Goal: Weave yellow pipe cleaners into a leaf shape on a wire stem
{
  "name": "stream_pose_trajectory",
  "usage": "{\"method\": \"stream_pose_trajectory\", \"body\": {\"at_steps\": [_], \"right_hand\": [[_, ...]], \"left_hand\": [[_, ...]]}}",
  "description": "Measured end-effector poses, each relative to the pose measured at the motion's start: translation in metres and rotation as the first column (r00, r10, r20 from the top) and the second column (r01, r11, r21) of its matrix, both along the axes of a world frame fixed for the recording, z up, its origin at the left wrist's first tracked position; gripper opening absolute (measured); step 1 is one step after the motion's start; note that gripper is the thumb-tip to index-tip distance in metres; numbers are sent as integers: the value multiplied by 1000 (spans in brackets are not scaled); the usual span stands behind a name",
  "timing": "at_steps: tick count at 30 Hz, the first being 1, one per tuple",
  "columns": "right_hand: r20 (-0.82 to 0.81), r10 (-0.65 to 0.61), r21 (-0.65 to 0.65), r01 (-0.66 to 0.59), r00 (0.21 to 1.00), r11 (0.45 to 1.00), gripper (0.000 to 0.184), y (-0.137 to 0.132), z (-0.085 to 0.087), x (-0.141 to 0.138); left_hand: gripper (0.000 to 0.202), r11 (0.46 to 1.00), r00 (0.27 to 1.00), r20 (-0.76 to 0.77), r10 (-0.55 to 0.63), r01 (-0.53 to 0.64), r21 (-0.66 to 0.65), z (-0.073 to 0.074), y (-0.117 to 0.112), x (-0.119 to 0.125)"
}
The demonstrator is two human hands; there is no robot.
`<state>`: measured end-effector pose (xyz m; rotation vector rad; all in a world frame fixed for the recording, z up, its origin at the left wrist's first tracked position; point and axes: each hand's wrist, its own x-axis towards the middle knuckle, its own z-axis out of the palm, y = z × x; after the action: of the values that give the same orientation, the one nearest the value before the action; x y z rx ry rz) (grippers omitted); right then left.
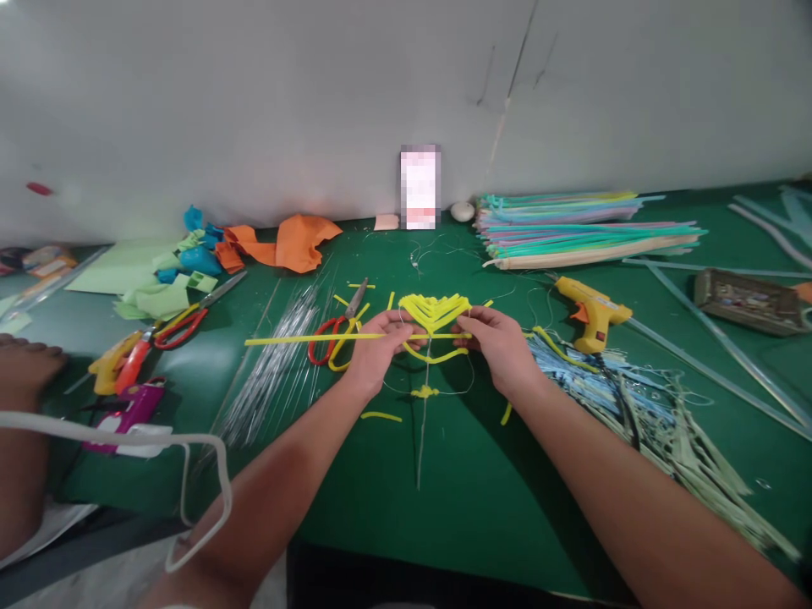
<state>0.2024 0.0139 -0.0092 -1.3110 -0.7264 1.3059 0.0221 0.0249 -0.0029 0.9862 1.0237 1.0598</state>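
Far left, a co-worker's hand (25, 365) rested on the bench, apart from the work. Beside it lay a glue gun (117, 364) and scissors (183, 326); a bundle of thin wires (272, 364) came next, probably kept loose for easy picking. Red-handled scissors (356, 300) lay just beyond the left hand (382, 340) — near at hand for trimming, we judged, given the yellow offcuts around them.

The left hand was closed, fingers pinching a long yellow strip (298, 340). The ribbed yellow piece (435, 311) sat between the hands, a wire (421, 440) hanging below it. The right hand (491, 338) pinched the strip too, seemingly to keep it level under the piece; we could not tell whether either hand also gripped the piece.

Farther right, coloured stems (589, 233) were stacked at the back — out of the way, we supposed — with a yellow glue gun (593, 315) in front.
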Motion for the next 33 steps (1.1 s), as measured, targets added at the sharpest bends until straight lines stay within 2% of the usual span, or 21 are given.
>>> {"method": "stream_pose_trajectory", "body": {"at_steps": [5, 16, 27, 33], "right_hand": [[87, 68, -57, -63, 994, 996, 16, 0, 1, 1], [1, 33, -55, -33, 999, 998, 7, 1, 1, 3], [-123, 22, -73, -32, 992, 997, 13, 1, 7, 3], [-164, -35, -99, 19, 986, 995, 27, 1, 9, 4]], "left_hand": [[27, 1000, 1000, 17, -2, 1, 26, -1, 1, -1], [28, 999, 1000, -10, -23, 24, 29, -1, 1, 1], [31, 999, 998, -37, -42, 42, 13, -4, 2, 0], [31, 1000, 999, -44, -27, 27, -6, -2, 2, 1]]}}
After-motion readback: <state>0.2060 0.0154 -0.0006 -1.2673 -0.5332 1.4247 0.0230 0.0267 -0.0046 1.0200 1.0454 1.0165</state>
